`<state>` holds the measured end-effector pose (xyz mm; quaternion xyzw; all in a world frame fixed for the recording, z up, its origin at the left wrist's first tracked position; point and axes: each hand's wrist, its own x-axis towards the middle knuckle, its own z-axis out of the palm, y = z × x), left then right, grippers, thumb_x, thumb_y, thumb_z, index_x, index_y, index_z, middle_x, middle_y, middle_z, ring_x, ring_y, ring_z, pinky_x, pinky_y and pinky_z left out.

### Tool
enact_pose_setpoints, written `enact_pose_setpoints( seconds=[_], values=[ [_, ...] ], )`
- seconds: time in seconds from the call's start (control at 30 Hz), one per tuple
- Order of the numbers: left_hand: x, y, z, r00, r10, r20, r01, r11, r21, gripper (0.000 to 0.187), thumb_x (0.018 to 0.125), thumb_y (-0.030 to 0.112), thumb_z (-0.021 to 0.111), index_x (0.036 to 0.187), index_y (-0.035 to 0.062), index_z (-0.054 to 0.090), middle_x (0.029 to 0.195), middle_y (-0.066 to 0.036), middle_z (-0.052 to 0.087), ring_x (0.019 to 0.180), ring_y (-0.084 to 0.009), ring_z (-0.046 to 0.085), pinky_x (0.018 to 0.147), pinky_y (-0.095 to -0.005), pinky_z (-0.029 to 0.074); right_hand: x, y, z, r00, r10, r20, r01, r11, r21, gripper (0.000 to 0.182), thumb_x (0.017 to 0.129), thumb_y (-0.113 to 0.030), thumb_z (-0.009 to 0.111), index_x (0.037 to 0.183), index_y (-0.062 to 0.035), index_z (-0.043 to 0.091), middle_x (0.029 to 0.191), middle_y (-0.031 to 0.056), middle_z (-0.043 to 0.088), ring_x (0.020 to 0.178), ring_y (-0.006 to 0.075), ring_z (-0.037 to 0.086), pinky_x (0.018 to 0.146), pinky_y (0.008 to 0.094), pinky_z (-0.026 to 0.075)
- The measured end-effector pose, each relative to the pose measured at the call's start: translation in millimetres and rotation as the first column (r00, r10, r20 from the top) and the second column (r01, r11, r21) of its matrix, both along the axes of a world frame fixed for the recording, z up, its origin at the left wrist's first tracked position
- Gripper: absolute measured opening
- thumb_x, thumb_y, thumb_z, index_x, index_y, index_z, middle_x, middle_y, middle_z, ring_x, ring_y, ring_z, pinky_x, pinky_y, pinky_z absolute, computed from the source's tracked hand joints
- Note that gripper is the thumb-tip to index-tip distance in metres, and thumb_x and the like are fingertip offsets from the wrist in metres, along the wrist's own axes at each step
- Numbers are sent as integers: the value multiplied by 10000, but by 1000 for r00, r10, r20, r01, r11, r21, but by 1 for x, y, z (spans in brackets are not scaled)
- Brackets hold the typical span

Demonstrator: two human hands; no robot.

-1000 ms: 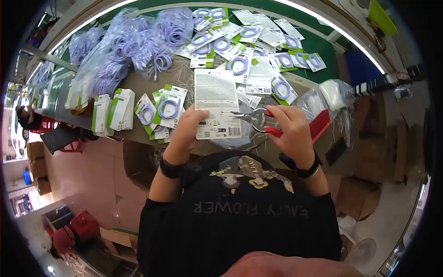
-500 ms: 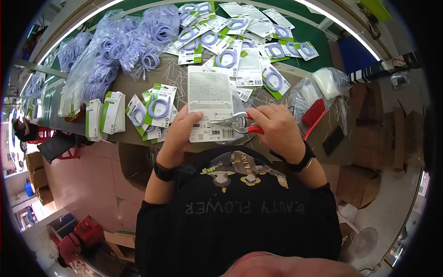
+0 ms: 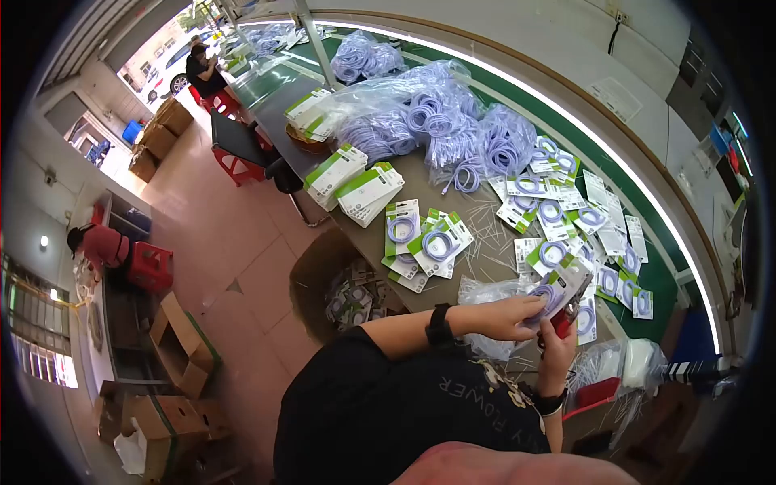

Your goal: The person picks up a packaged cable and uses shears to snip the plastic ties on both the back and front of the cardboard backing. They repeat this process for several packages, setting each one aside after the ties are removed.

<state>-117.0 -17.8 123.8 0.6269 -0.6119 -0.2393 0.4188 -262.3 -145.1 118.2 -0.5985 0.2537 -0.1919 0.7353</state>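
Note:
In the head view my left hand (image 3: 511,317) has its fingers closed at the coiled purple cable on a white and green retail card (image 3: 572,277). The card's cable side now faces me, tilted up over the table. Close beside it, my right hand (image 3: 558,354) grips red-handled pliers (image 3: 565,320), their jaws overlapping the card's lower right edge. Crumpled clear plastic (image 3: 485,293) lies by my left hand. Just beyond the card are many other carded cables (image 3: 552,212), heaped loosely.
Bagged purple cable coils (image 3: 440,117) pile up at the back, near stacked cards (image 3: 370,194). Thin white strips (image 3: 489,230) litter the table. A red brush (image 3: 596,394) lies at right. Below the table edge, a carton (image 3: 311,279) contains carded cables. Other people (image 3: 105,245) sit across the room.
The view has swung to the left, bringing the room and carton into sight. The card has turned from its printed back to its cable side; card and pliers stay in my hands.

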Motion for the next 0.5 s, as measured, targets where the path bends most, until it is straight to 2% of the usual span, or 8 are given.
enact_pose_setpoints(
  seconds=[0.03,0.13,0.17,0.27,0.3,0.37,0.4,0.5],
  values=[
    [1,2,-1,1000,9,4,-9,1000,-6,491,859,165,565,1270,-38,390,1246,-134,483,1133,-182,474,904,-326,429,1,-1,-4,999,-27,21,26,999,48,335,843,-41,609,1157,-1,499,990,26,599,848,109,581,748,222,457],
    [4,9,-3,903,427,40,-398,869,-294,535,862,204,590,1295,-25,378,1277,-137,464,1186,-181,444,910,-318,434,4,-4,-12,989,-75,124,51,981,186,327,850,-28,586,1163,-1,497,1011,34,599,859,113,582,748,229,464],
    [8,9,-6,903,429,39,-399,868,-295,535,862,204,590,1295,-25,378,1277,-137,464,1186,-181,444,910,-318,434,4,-4,-13,979,-113,168,66,964,259,323,853,-21,575,1166,-1,495,1022,39,599,864,116,582,748,233,468],
    [21,7,-12,759,251,-600,-307,952,11,514,903,227,571,1321,2,372,1256,-111,485,1169,-164,463,928,-309,433,6,6,6,979,-60,194,1,956,292,321,860,-23,565,1172,-4,494,1041,49,598,894,128,585,758,244,472],
    [18,8,-11,758,248,-604,-301,953,14,514,903,227,571,1321,2,372,1256,-111,485,1169,-164,463,928,-309,433,6,8,10,978,-37,207,-30,951,309,319,864,-24,561,1175,-5,494,1050,54,598,909,134,586,762,250,474],
    [12,12,-3,467,111,-877,-177,984,30,446,921,226,551,1285,13,407,1196,-91,525,1095,-159,510,918,-310,436,6,5,9,980,-15,200,-46,952,302,313,871,-34,557,1176,-12,493,1051,56,597,912,141,586,768,263,477],
    [10,14,1,279,52,-959,-111,994,22,412,930,225,541,1267,18,424,1167,-81,545,1058,-156,534,912,-311,438,4,4,7,981,9,193,-67,953,296,306,878,-43,554,1176,-18,492,1052,58,596,916,148,587,773,276,481],
    [13,18,0,298,26,-954,-163,986,-24,412,963,218,498,1312,28,393,1183,-63,537,1034,-124,533,891,-283,455,-6,-6,0,995,7,100,-35,958,284,308,904,-91,550,1198,-26,486,1058,64,599,956,159,585,775,279,478]
  ],
)
